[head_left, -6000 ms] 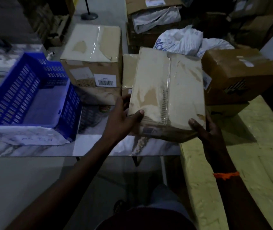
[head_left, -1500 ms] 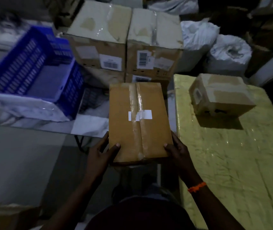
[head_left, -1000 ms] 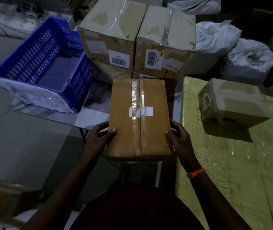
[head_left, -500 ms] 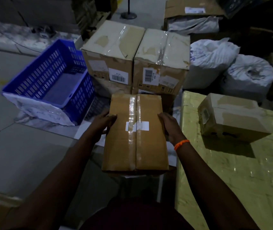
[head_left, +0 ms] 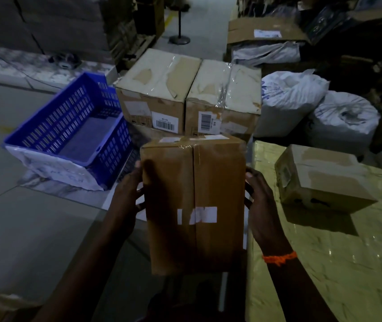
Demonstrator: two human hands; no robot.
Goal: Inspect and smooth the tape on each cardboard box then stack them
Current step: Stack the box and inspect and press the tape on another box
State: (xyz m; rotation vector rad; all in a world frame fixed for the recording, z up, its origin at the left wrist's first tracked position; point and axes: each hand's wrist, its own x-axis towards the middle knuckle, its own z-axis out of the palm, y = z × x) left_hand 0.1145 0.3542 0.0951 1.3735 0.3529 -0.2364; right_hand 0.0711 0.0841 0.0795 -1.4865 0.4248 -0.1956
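Now, hands [head_left: 127, 201] [head_left: 263, 212] either side of box [head_left: 217, 182].

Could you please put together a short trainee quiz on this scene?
1. How is the held box supported? A. balanced on one palm; B. gripped at its sides by the left hand and right hand; C. set down, untouched.
2. True or false: the small box rests on the yellow surface.
3. Fill in: the label across the held box's tape seam is ___ in colour.
Key: 1 B; 2 true; 3 white.
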